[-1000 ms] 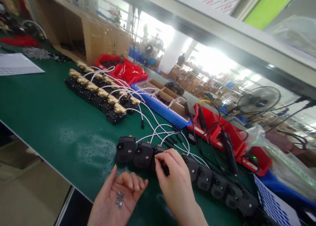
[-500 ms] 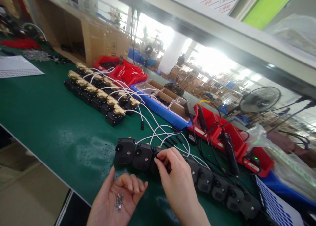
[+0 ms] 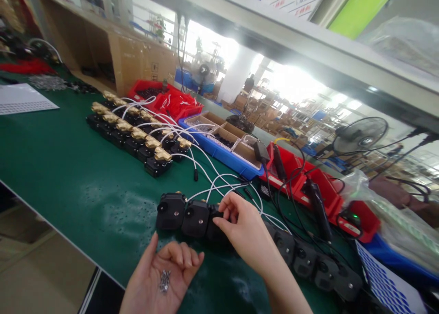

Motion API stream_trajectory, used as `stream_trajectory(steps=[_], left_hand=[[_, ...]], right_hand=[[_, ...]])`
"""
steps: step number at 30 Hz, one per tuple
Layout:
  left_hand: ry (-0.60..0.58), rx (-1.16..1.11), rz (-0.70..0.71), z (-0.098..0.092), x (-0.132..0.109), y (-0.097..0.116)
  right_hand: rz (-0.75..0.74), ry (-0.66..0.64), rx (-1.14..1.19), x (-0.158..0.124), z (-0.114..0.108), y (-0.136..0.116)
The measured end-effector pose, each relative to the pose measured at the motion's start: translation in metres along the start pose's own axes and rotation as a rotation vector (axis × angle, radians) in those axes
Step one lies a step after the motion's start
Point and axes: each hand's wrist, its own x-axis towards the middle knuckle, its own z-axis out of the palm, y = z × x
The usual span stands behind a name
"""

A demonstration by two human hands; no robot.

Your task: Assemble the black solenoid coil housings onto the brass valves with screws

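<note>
My left hand (image 3: 164, 277) is palm up at the bottom, with several small silver screws (image 3: 165, 281) lying in its cupped palm. Fingers and thumb of my right hand (image 3: 240, 218) are bent close together over the third black housing (image 3: 213, 231) from the left; whatever they pinch is too small to see. To its left stand two more black housings (image 3: 170, 213), each showing a silver screw head. Other housings (image 3: 327, 273) continue the row to the right, some hidden behind my right hand and forearm. White cables run from the back of the row.
Black units with brass fittings (image 3: 139, 133) stand in rows at the left. Behind are a blue divided tray (image 3: 222, 154), red bins (image 3: 295, 186) with black cables and tools, and a cardboard box (image 3: 137, 60). A printed sheet (image 3: 387, 277) lies at the right.
My right hand has shifted slightly up and turned at the wrist, its fingers still above the third housing. The view has moved slightly. My left hand is nearly unchanged.
</note>
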Motion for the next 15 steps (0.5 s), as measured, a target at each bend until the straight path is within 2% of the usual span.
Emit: stream_trajectory(steps=[3,6,8,12,13,15], left_hand=[[-0.054,-0.01,-0.039,-0.012,0.006,0.001],[-0.115,-0.007,-0.052,-0.022,0.01,0.002],[-0.141,0.003,-0.053,-0.023,0.01,0.001],[-0.13,0.005,-0.049,-0.016,0.007,-0.002],[-0.116,-0.001,-0.065,-0.013,0.006,-0.004],[-0.095,-0.017,-0.12,-0.011,0.006,-0.008]], right_hand=[[-0.014,-0.005,0.023,0.001,-0.001,0.002],[-0.069,0.05,0.007,-0.003,-0.001,0.006],[-0.184,0.149,0.017,-0.012,-0.001,0.011],[-0.526,0.423,0.065,-0.045,0.011,0.021],[-0.593,0.443,0.076,-0.054,0.017,0.025],[-0.712,0.381,0.09,-0.07,0.033,0.032]])
